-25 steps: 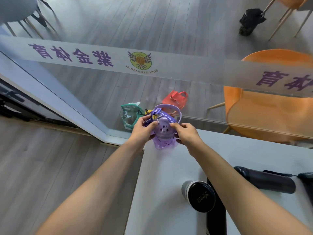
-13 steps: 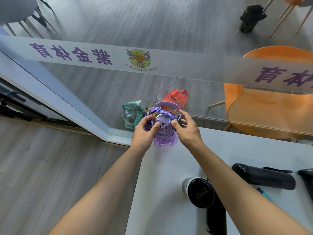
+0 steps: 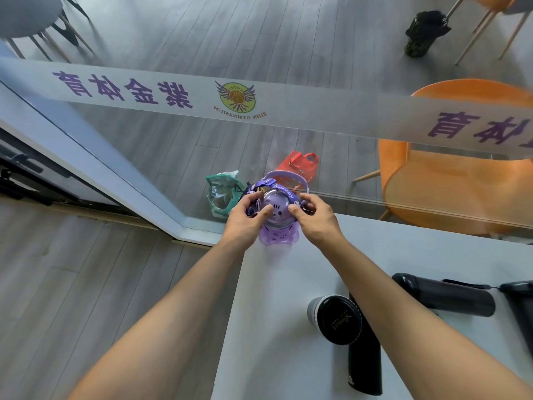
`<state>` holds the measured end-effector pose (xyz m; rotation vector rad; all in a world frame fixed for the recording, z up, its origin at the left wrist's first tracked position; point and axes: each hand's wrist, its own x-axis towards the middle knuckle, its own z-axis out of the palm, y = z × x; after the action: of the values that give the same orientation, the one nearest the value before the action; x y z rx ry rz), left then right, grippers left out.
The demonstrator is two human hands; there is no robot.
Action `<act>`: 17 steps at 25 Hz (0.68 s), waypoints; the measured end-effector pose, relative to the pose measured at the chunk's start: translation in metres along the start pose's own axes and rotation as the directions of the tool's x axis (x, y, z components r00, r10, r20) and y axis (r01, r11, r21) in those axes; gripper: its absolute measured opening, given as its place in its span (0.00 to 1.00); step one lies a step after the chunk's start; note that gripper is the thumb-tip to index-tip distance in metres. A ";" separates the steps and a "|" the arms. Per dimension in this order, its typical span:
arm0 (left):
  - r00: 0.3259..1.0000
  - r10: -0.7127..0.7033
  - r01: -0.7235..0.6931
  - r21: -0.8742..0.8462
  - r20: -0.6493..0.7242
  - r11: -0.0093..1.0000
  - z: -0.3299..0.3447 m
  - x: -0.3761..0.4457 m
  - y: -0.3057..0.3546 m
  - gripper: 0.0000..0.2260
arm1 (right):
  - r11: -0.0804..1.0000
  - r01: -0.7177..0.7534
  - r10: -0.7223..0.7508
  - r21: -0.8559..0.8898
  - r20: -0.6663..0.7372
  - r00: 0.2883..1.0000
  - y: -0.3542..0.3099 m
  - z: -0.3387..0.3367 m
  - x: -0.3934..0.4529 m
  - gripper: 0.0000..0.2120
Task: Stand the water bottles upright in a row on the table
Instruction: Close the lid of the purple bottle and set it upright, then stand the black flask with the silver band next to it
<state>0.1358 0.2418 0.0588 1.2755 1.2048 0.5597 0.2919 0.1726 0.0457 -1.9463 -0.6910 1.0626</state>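
Note:
A purple cartoon-shaped water bottle (image 3: pixel 278 233) with a carry handle and a printed strap stands upright at the far left corner of the white table (image 3: pixel 282 298). My left hand (image 3: pixel 245 217) grips its left side and the strap. My right hand (image 3: pixel 315 219) holds its right side, fingers on the strap near the lid. A grey flask with a black lid (image 3: pixel 336 319) stands upright nearer to me. One black bottle (image 3: pixel 445 295) lies on its side to the right. Another black bottle (image 3: pixel 364 368) lies flat, partly under my right forearm.
A glass partition with a frosted lettered band rises just behind the table. Beyond it are a green bag (image 3: pixel 222 194), a red bag (image 3: pixel 300 166) and an orange chair (image 3: pixel 450 180) on the wooden floor. A dark object (image 3: pixel 519 301) sits at the table's right edge.
The purple bottle has stayed in place at the table corner. Both hands have shifted around its top, with the fingers working on the strap and lid.

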 end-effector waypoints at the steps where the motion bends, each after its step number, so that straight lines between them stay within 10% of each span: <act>1: 1.000 0.016 -0.015 0.021 -0.006 1.000 -0.001 -0.003 0.002 0.20 | 1.000 0.005 -0.005 0.002 -0.009 1.000 -0.001 -0.002 -0.002 0.23; 17: 0.964 0.001 -0.070 0.249 0.266 0.966 0.022 -0.160 -0.040 0.06 | 0.990 -0.060 0.095 0.129 -0.284 0.954 0.085 -0.074 -0.180 0.05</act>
<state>0.0902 0.0834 0.0771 1.5409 1.0544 0.2516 0.2735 -0.0367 0.0757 -1.9845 -0.3829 0.8198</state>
